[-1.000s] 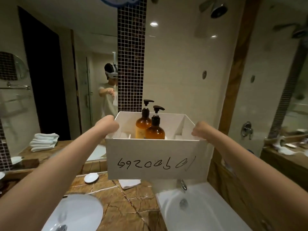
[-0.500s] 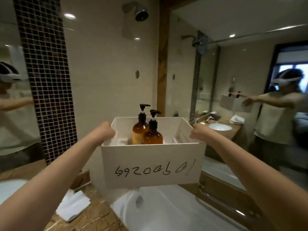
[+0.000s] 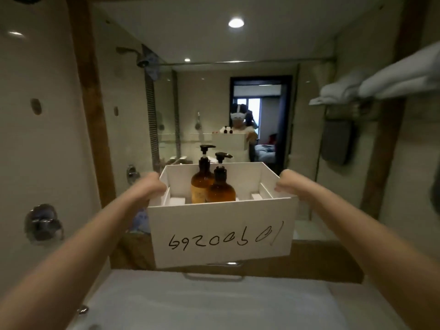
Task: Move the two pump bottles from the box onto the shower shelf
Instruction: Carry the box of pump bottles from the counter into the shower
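Note:
I hold a white box (image 3: 221, 234) out in front of me over the bathtub, handwriting on its near side. My left hand (image 3: 152, 184) grips its left rim and my right hand (image 3: 287, 183) grips its right rim. Two amber pump bottles with black pumps stand upright inside, touching each other: the taller bottle (image 3: 201, 179) behind and left, the shorter bottle (image 3: 220, 186) in front and right. White dividers show around them. No shower shelf is plainly visible.
A white bathtub (image 3: 214, 303) with a grab bar (image 3: 213, 277) lies below. A large mirror (image 3: 238, 91) faces me, framed in brown stone. A tap control (image 3: 44, 225) is on the left wall. Towels (image 3: 381, 84) lie on a rack upper right.
My view has swung right, from the sink counter and mosaic wall to the tub's mirror wall. The box stays held in both hands, bottles unmoved inside it.

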A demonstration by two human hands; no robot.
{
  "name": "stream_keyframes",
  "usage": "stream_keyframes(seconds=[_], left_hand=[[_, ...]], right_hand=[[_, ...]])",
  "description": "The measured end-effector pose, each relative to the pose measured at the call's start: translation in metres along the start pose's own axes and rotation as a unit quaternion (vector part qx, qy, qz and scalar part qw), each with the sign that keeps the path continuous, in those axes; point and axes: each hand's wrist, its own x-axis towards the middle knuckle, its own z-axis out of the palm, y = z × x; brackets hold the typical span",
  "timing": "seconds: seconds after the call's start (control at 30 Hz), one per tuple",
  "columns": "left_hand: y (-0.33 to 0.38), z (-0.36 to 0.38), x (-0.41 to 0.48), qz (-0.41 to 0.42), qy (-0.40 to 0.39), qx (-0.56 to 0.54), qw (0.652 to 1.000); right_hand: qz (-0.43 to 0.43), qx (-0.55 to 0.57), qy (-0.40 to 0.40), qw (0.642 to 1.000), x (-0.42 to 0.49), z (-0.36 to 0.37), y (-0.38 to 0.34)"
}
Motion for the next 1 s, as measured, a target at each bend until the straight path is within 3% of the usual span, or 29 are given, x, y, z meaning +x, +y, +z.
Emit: stream_keyframes(seconds=[0.13, 0.33, 0.67, 1.0], left_hand=[[0.057, 0.044, -0.005, 0.098, -0.047, -0.036, 0.993], [0.15, 0.107, -0.048, 0.175, -0.117, -0.046, 0.977], [0.285, 0.198, -0.182, 0.3, -0.243, -0.088, 0.918], [0.378, 0.252, -0.336, 0.407, -0.328, -0.108, 0.846]], right_hand=[[0.091, 0.016, 0.04, 0.995, -0.038, -0.043, 0.063], [0.209, -0.017, 0.11, 0.972, -0.119, -0.107, 0.153], [0.381, -0.067, 0.165, 0.907, -0.294, -0.198, 0.276], [0.53, -0.095, 0.23, 0.81, -0.483, -0.244, 0.315]])
